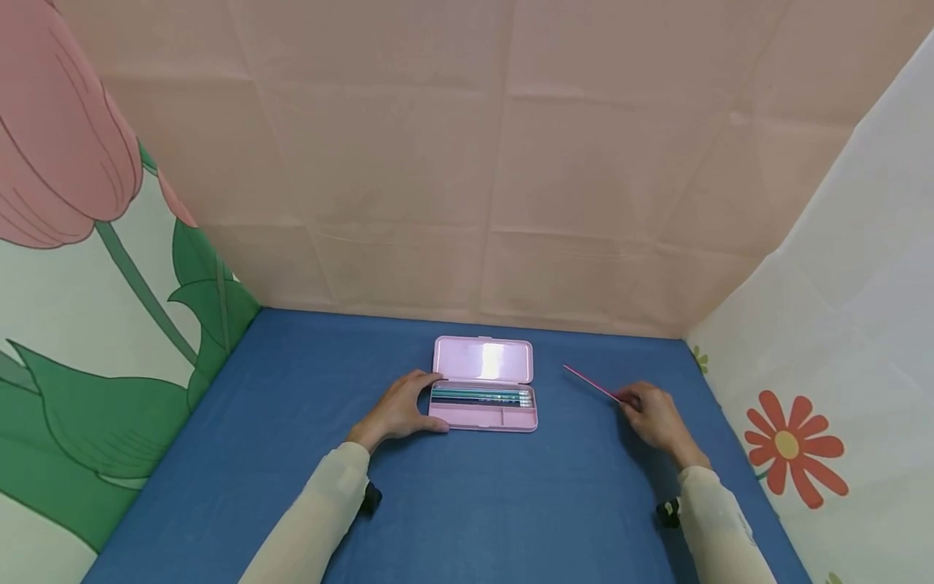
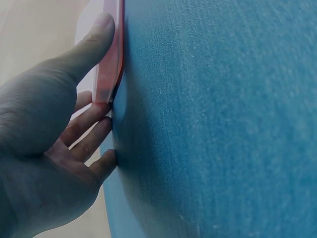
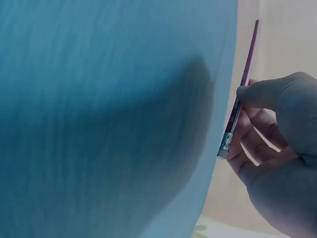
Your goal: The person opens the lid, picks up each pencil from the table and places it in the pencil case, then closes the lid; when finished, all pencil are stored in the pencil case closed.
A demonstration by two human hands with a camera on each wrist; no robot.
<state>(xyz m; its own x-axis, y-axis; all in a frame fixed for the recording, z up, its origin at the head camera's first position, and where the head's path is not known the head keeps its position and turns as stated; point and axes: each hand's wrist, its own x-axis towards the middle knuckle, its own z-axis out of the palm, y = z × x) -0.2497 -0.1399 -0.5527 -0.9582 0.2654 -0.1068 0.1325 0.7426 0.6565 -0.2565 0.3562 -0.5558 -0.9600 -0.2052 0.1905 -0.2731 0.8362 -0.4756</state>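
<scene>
A pink pencil case (image 1: 474, 417) lies on the blue cloth with its lid (image 1: 460, 358) folded back on the far side. Several blue-green pencils (image 1: 474, 395) lie lengthwise in its far compartment. My left hand (image 1: 400, 410) holds the case at its left end, thumb along the near side and fingers toward the far side. Off to the right of the case, my right hand (image 1: 657, 418) pinches a pink pencil (image 1: 589, 382) between thumb and fingers. In the right wrist view that pencil (image 3: 247, 64) has its metal eraser end (image 3: 225, 145) close to the palm.
Blue cloth (image 1: 467, 495) covers the table. A beige fabric wall (image 1: 467, 203) rises at the back, with a tulip-printed panel (image 1: 95, 405) on the left and a white flower-printed panel (image 1: 839, 341) on the right. Dark wrist devices (image 1: 370, 499) sit at both cuffs.
</scene>
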